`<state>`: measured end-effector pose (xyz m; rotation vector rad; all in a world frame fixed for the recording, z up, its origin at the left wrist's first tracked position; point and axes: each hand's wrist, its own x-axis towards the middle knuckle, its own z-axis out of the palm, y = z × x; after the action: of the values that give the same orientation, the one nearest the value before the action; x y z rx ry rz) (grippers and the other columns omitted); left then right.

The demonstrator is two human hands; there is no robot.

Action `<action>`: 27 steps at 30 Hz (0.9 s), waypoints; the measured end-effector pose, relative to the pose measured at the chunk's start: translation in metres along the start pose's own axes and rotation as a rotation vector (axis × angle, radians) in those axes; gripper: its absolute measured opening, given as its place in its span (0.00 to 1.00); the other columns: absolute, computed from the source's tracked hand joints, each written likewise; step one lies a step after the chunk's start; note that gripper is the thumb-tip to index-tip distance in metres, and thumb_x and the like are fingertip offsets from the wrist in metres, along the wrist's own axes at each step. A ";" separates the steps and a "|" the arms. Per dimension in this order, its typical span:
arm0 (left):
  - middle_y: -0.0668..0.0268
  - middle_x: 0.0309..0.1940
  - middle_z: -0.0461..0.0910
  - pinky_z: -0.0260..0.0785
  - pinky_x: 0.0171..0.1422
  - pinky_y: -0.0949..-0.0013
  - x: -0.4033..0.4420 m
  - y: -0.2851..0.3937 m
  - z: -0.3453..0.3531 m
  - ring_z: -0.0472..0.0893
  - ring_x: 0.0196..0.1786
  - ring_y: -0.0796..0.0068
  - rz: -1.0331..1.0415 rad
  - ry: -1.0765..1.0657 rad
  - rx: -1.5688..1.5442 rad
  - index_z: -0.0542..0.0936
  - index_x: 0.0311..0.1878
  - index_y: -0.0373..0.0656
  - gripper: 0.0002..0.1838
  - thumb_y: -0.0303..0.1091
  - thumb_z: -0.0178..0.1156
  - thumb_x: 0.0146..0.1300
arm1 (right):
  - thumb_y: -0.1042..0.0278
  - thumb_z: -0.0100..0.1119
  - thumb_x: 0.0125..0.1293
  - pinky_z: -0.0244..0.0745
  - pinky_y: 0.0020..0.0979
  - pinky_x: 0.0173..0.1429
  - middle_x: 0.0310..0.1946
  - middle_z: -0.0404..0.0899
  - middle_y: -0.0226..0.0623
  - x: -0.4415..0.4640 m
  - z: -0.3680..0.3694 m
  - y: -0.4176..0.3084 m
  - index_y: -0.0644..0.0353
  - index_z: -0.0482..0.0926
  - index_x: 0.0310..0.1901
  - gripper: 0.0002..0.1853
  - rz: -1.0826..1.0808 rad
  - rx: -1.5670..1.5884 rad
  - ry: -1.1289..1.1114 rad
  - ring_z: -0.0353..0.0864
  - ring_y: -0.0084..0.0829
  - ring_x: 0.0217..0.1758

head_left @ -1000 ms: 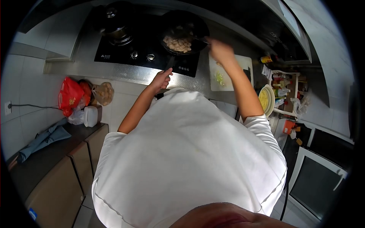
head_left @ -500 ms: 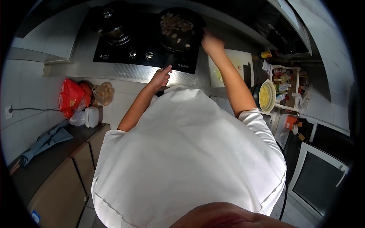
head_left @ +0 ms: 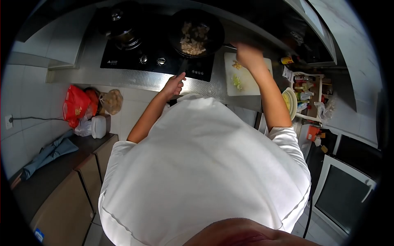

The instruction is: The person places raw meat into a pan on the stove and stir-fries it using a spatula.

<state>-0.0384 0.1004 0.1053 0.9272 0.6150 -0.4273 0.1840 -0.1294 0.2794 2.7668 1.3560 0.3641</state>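
My left hand (head_left: pixel 174 85) is closed round the dark handle (head_left: pixel 184 67) of a black wok (head_left: pixel 213 35) on the stove. Pale pieces of food (head_left: pixel 193 46) lie in the wok, mostly in its near half. My right hand (head_left: pixel 248 55), blurred, is closed on a thin utensil (head_left: pixel 230 46) that reaches toward the wok's right rim; its far end is hard to make out. Below that hand is a white cutting board (head_left: pixel 248 87) with chopped green pieces (head_left: pixel 237 81) and small yellowish bits (head_left: pixel 237 64).
A lidded pot (head_left: pixel 125 35) stands on the left burner. At the right are a basket (head_left: pixel 291 102) with yellow food and a rack (head_left: pixel 319 98) of bottles. Red bag (head_left: pixel 76 104), white container (head_left: pixel 98 126) and blue-grey cloth (head_left: pixel 51 151) lie at the left. A range hood (head_left: pixel 312 41) overhangs.
My right hand has moved right, away from the wok and over the board. Food pieces have shifted from the wok's far side to its near side. My left hand keeps its hold.
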 end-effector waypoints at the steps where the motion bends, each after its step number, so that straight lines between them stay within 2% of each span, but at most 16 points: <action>1: 0.80 0.17 0.56 0.38 0.16 0.80 0.000 -0.001 0.000 0.51 0.16 0.89 0.001 -0.004 -0.002 0.71 0.42 0.48 0.20 0.56 0.57 0.72 | 0.65 0.58 0.61 0.82 0.45 0.47 0.43 0.87 0.41 0.005 0.011 -0.007 0.47 0.83 0.56 0.20 0.069 -0.011 -0.109 0.87 0.45 0.45; 2: 0.80 0.17 0.56 0.38 0.16 0.80 0.001 -0.002 0.000 0.51 0.16 0.89 0.000 -0.007 0.000 0.71 0.42 0.48 0.20 0.56 0.57 0.72 | 0.64 0.57 0.62 0.81 0.45 0.49 0.44 0.86 0.42 0.009 0.020 -0.012 0.47 0.82 0.56 0.19 0.139 -0.022 -0.220 0.86 0.45 0.47; 3: 0.80 0.17 0.56 0.39 0.16 0.80 0.002 -0.003 -0.001 0.51 0.16 0.89 0.010 -0.011 -0.006 0.71 0.42 0.48 0.20 0.56 0.57 0.72 | 0.64 0.57 0.62 0.81 0.45 0.49 0.44 0.86 0.42 0.009 0.025 -0.013 0.47 0.82 0.56 0.19 0.142 -0.023 -0.220 0.86 0.45 0.47; 5: 0.80 0.17 0.56 0.39 0.16 0.80 0.004 -0.003 -0.001 0.51 0.16 0.89 0.027 -0.013 -0.013 0.71 0.42 0.48 0.20 0.56 0.57 0.72 | 0.62 0.54 0.66 0.81 0.46 0.50 0.48 0.85 0.44 0.018 0.031 -0.016 0.49 0.82 0.55 0.17 0.311 0.201 -0.230 0.85 0.47 0.50; 6: 0.80 0.17 0.56 0.39 0.17 0.80 0.004 -0.003 -0.002 0.50 0.16 0.89 0.028 -0.013 -0.011 0.71 0.42 0.48 0.20 0.56 0.57 0.72 | 0.62 0.54 0.66 0.81 0.46 0.50 0.48 0.85 0.44 0.026 0.033 -0.016 0.49 0.82 0.55 0.17 0.304 0.200 -0.226 0.85 0.47 0.50; 8: 0.80 0.17 0.56 0.39 0.17 0.80 0.003 -0.005 -0.001 0.50 0.16 0.89 0.028 -0.013 -0.005 0.71 0.42 0.48 0.20 0.57 0.57 0.72 | 0.59 0.52 0.70 0.79 0.45 0.54 0.49 0.84 0.46 0.035 0.038 -0.019 0.46 0.79 0.61 0.20 0.476 0.174 -0.213 0.84 0.47 0.51; 12: 0.81 0.17 0.55 0.39 0.17 0.79 -0.004 -0.002 0.005 0.50 0.16 0.89 0.026 -0.008 0.000 0.70 0.43 0.47 0.21 0.57 0.57 0.72 | 0.57 0.51 0.70 0.80 0.46 0.52 0.49 0.84 0.45 0.074 0.055 -0.023 0.46 0.78 0.62 0.20 0.522 0.292 -0.243 0.85 0.48 0.50; 14: 0.81 0.17 0.55 0.39 0.17 0.79 -0.003 -0.002 0.006 0.50 0.16 0.89 0.024 -0.002 -0.003 0.70 0.42 0.47 0.21 0.57 0.57 0.72 | 0.58 0.52 0.69 0.80 0.48 0.50 0.47 0.85 0.45 0.087 0.030 -0.046 0.47 0.80 0.61 0.20 0.298 0.162 -0.301 0.85 0.48 0.48; 15: 0.81 0.17 0.55 0.39 0.17 0.79 -0.003 -0.001 0.006 0.50 0.16 0.89 0.021 0.002 -0.005 0.70 0.42 0.47 0.21 0.56 0.57 0.72 | 0.58 0.52 0.69 0.80 0.48 0.50 0.47 0.85 0.45 0.088 0.021 -0.054 0.47 0.80 0.61 0.20 0.294 0.161 -0.300 0.85 0.48 0.48; 17: 0.81 0.17 0.56 0.39 0.17 0.79 -0.002 -0.003 0.005 0.50 0.16 0.89 0.038 0.007 -0.006 0.71 0.42 0.47 0.20 0.56 0.57 0.72 | 0.66 0.57 0.62 0.82 0.46 0.51 0.46 0.85 0.47 0.091 0.002 -0.065 0.56 0.84 0.50 0.15 0.102 0.015 -0.370 0.86 0.47 0.48; 18: 0.81 0.17 0.56 0.39 0.17 0.79 -0.001 -0.005 0.004 0.50 0.16 0.89 0.051 0.011 -0.004 0.71 0.42 0.47 0.20 0.56 0.57 0.72 | 0.67 0.60 0.60 0.82 0.46 0.49 0.43 0.86 0.49 0.095 -0.008 -0.067 0.58 0.86 0.44 0.12 0.115 0.025 -0.353 0.86 0.47 0.47; 19: 0.81 0.17 0.56 0.39 0.17 0.79 -0.001 -0.005 0.003 0.50 0.16 0.89 0.052 0.014 -0.011 0.71 0.42 0.47 0.20 0.56 0.57 0.72 | 0.67 0.60 0.60 0.82 0.46 0.49 0.43 0.86 0.49 0.101 -0.008 -0.064 0.58 0.86 0.44 0.12 0.108 0.024 -0.356 0.86 0.47 0.47; 21: 0.79 0.18 0.58 0.41 0.17 0.79 0.000 -0.005 0.001 0.53 0.17 0.88 0.020 0.004 -0.006 0.72 0.44 0.45 0.22 0.57 0.58 0.71 | 0.68 0.58 0.60 0.81 0.47 0.43 0.35 0.86 0.45 0.116 -0.002 -0.052 0.51 0.87 0.46 0.13 0.041 -0.013 -0.213 0.87 0.46 0.39; 22: 0.79 0.18 0.58 0.41 0.17 0.79 0.000 -0.005 0.001 0.53 0.17 0.88 0.020 0.006 -0.010 0.72 0.44 0.45 0.22 0.57 0.58 0.71 | 0.70 0.60 0.57 0.81 0.48 0.39 0.30 0.85 0.47 0.120 -0.005 -0.050 0.56 0.87 0.38 0.09 -0.016 -0.022 -0.084 0.86 0.46 0.35; 26: 0.79 0.18 0.57 0.40 0.17 0.79 0.001 -0.006 0.001 0.52 0.17 0.88 0.024 0.007 -0.003 0.72 0.44 0.45 0.21 0.56 0.57 0.72 | 0.68 0.63 0.57 0.79 0.47 0.34 0.24 0.82 0.47 0.139 0.004 -0.047 0.58 0.86 0.33 0.05 -0.129 -0.069 -0.093 0.84 0.46 0.28; 27: 0.80 0.18 0.57 0.40 0.17 0.79 0.002 -0.006 0.001 0.52 0.17 0.88 0.027 0.001 -0.003 0.72 0.43 0.45 0.21 0.56 0.57 0.72 | 0.66 0.64 0.59 0.77 0.42 0.30 0.22 0.80 0.42 0.141 0.002 -0.049 0.57 0.85 0.31 0.05 -0.143 -0.132 -0.146 0.81 0.41 0.24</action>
<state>-0.0405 0.0962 0.1006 0.9320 0.6036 -0.4013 0.2300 0.0116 0.2975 2.5191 1.4278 0.2310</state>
